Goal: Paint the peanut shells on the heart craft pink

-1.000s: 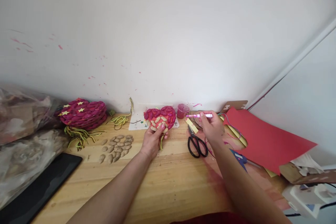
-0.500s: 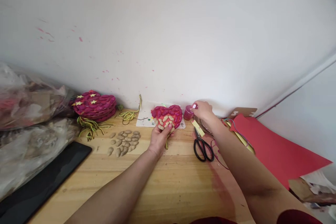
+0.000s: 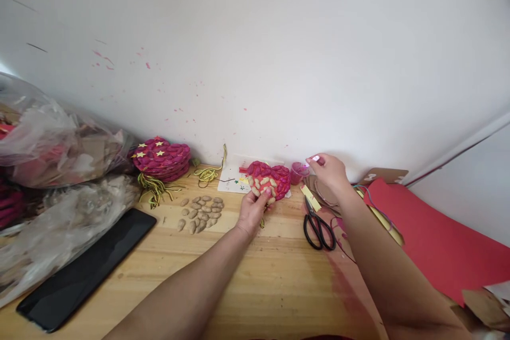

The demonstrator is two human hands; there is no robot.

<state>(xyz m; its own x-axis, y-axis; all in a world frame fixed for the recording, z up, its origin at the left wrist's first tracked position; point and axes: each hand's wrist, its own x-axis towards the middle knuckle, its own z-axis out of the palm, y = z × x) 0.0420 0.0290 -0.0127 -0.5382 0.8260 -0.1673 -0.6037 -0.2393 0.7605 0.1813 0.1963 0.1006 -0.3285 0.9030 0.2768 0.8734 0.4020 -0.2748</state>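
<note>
My left hand (image 3: 251,213) grips a heart-shaped peanut craft (image 3: 281,179) by its lower part, thumb on the front. Magenta-painted peanuts cover its upper and right side; the peanuts in the middle and lower left are plain tan on a red backing. Beside it stands a small clear cup of magenta paint (image 3: 298,174). Just above the cup's right rim, my right hand (image 3: 330,171) pinches something small with a whitish, magenta-tipped end, too small to name. White paper with star stickers (image 3: 228,183) lies behind the heart.
Loose peanuts (image 3: 202,216) lie left of my left hand. Farther left are stacked magenta hearts (image 3: 171,163), plastic bags (image 3: 75,212) and a black phone-like slab (image 3: 87,271). Black-handled scissors (image 3: 319,229), brown cardboard pieces (image 3: 324,191) and red sheet (image 3: 418,234) lie right.
My right hand has lifted slightly back from the cup, its pinched fingers now above the rim. My left hand still holds the heart. The whole view has shifted, with things appearing farther right.
</note>
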